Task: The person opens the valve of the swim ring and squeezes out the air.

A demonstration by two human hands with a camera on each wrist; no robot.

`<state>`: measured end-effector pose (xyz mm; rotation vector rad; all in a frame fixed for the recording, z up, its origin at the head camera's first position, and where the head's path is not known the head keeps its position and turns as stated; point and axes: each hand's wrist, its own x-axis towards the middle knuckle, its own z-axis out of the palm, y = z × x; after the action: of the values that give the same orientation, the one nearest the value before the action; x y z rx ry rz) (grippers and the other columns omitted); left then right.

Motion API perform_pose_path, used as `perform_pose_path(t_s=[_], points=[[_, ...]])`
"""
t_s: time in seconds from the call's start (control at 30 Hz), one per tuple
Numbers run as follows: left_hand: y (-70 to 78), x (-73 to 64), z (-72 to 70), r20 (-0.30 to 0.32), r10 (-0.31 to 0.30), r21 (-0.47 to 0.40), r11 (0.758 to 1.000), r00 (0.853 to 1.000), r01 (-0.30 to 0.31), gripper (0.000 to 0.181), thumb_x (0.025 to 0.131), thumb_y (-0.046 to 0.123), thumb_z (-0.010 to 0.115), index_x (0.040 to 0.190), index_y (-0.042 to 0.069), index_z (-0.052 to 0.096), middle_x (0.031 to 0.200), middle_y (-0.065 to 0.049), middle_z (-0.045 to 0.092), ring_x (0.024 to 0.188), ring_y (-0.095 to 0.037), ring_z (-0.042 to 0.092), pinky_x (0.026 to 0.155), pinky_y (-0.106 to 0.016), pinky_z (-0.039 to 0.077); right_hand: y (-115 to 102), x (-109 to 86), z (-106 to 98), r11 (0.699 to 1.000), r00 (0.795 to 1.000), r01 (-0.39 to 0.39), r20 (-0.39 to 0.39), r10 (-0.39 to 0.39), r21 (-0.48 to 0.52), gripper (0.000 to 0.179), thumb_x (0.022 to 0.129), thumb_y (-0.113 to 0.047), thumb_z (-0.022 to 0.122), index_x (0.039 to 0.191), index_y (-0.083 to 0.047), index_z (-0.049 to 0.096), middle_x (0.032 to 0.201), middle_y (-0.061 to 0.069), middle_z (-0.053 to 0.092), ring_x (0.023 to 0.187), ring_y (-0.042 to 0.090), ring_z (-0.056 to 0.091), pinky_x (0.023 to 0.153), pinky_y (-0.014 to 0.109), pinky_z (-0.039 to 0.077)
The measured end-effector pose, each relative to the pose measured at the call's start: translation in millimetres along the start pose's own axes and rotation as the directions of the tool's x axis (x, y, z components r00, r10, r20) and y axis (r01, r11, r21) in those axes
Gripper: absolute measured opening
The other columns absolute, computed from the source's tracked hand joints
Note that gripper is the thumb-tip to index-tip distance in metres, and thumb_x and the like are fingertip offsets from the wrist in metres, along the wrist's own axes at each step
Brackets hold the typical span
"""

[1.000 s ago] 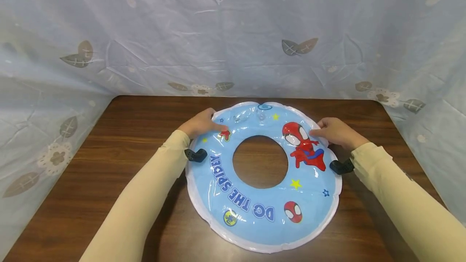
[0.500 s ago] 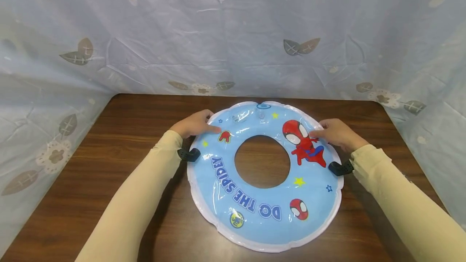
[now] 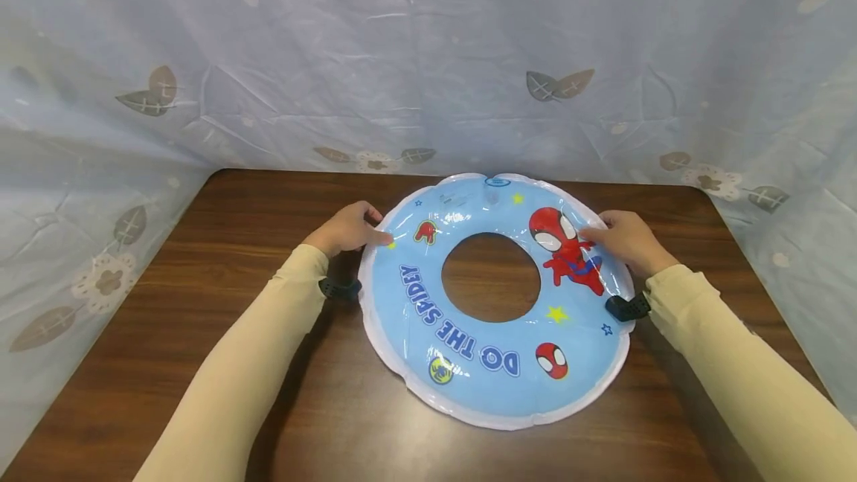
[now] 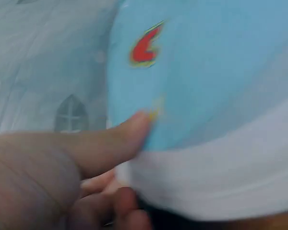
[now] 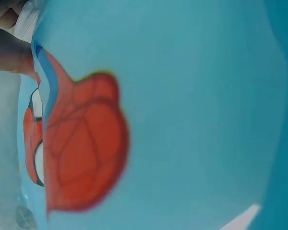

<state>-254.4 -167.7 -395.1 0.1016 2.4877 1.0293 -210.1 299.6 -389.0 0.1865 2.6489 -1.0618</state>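
A light-blue inflatable swim ring with a white rim, cartoon figures and the letters "DO THE SPIDEY" is held over the table, its flat face toward the head camera. My left hand pinches its upper left rim, thumb on the printed face beside a small yellow star; the left wrist view shows the fingers behind the rim. Opposite, my right hand grips the upper right rim, thumb by the red figure. In the right wrist view the ring fills most of the picture.
Below the ring is a dark brown wooden table with rounded far corners. A pale curtain with leaf and flower prints hangs behind it and along both sides. Small black wrist devices sit at both cuffs.
The swim ring has shifted right and away from the table's front edge. My left hand has slid left, its thumb from the red print out toward the rim. My right hand has hardly moved.
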Motion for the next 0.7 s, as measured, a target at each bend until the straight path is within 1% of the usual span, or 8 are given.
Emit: perform_pose_path(t_s=[0.1,0.17,0.23,0.37,0.43,0.5,0.57,0.7], points=[[2.3,-2.0,6.8,-0.143,0.034,0.065,0.998,0.989,-0.025,0.057,0.094,0.027,0.077,0.138,0.004,0.049,0.121,-0.019,0.063,0.104,-0.035,0.065,0.096,-0.049,0.055,-4.0,-2.3,3.8,0.998,0.998,0.039,-0.038,-0.041,-0.044,0.063,0.102,-0.035,0.065,0.144,0.007,0.043,0.128,0.031,0.056,0.103,0.044,0.069,0.079,0.053,0.061],[7.6,-6.3,11.8,-0.181,0.11,0.144,0.986,0.977,-0.084,0.063,0.095,0.031,0.076,0.145,0.005,0.046,0.132,-0.021,0.059,0.117,-0.038,0.062,0.102,-0.053,0.051,-9.3,-8.0,8.1,0.991,0.992,0.09,-0.076,-0.097,-0.1,0.07,0.101,-0.032,0.066,0.151,0.007,0.036,0.137,0.033,0.05,0.117,0.051,0.06,0.086,0.061,0.056],[15.4,-14.3,19.4,-0.178,0.205,0.249,0.956,0.962,-0.157,0.072,0.096,0.036,0.074,0.153,0.007,0.042,0.147,-0.022,0.051,0.132,-0.04,0.053,0.109,-0.057,0.045,-16.1,-18.3,14.4,0.966,0.977,0.16,-0.105,-0.184,-0.204,0.078,0.1,-0.031,0.068,0.156,0.007,0.028,0.147,0.035,0.041,0.129,0.056,0.048,0.093,0.068,0.049],[29.9,-36.2,43.8,-0.073,0.342,0.446,0.851,0.937,-0.276,0.086,0.098,0.054,0.065,0.163,0.009,0.031,0.167,-0.024,0.025,0.153,-0.045,0.025,0.121,-0.061,0.025,-26.4,-46.1,34.6,0.864,0.944,0.278,-0.047,-0.326,-0.42,0.093,0.097,-0.039,0.068,0.161,0.005,0.019,0.162,0.035,0.022,0.146,0.059,0.023,0.111,0.075,0.027],[34.5,-49.2,57.5,-0.019,0.337,0.508,0.814,0.941,-0.281,0.094,0.096,0.066,0.058,0.165,0.011,0.026,0.17,-0.024,0.014,0.156,-0.046,0.014,0.122,-0.065,0.016,-29.4,-61.0,45.4,0.828,0.939,0.312,0.017,-0.344,-0.466,0.099,0.096,-0.05,0.065,0.162,0.004,0.017,0.166,0.033,0.013,0.15,0.059,0.012,0.115,0.077,0.014],[37.3,-60.4,69.2,0.025,0.314,0.545,0.792,0.949,-0.276,0.104,0.092,0.076,0.055,0.166,0.011,0.021,0.171,-0.024,0.008,0.157,-0.047,0.008,0.121,-0.068,0.01,-30.5,-73.4,54.9,0.821,0.941,0.321,0.06,-0.333,-0.471,0.105,0.094,-0.062,0.062,0.163,0.002,0.016,0.168,0.031,0.008,0.151,0.059,0.007,0.114,0.08,0.007],[38.6,-68.9,77.4,0.055,0.267,0.56,0.789,0.962,-0.252,0.115,0.085,0.084,0.054,0.167,0.012,0.015,0.171,-0.022,0.002,0.158,-0.045,0.002,0.12,-0.071,0.007,-31.3,-81.9,62.1,0.823,0.943,0.322,0.08,-0.324,-0.468,0.111,0.09,-0.07,0.06,0.164,0.001,0.016,0.169,0.03,0.007,0.151,0.06,0.006,0.112,0.082,0.004],[38.1,-75.7,85.6,0.102,0.213,0.586,0.776,0.972,-0.232,0.128,0.076,0.088,0.061,0.167,0.013,0.012,0.172,-0.02,0.0,0.158,-0.043,-0.001,0.119,-0.073,0.005,-28.4,-86.1,71.5,0.837,0.951,0.304,0.096,-0.293,-0.456,0.117,0.086,-0.075,0.061,0.164,-0.001,0.016,0.17,0.028,0.005,0.152,0.059,0.003,0.109,0.084,0.0]])
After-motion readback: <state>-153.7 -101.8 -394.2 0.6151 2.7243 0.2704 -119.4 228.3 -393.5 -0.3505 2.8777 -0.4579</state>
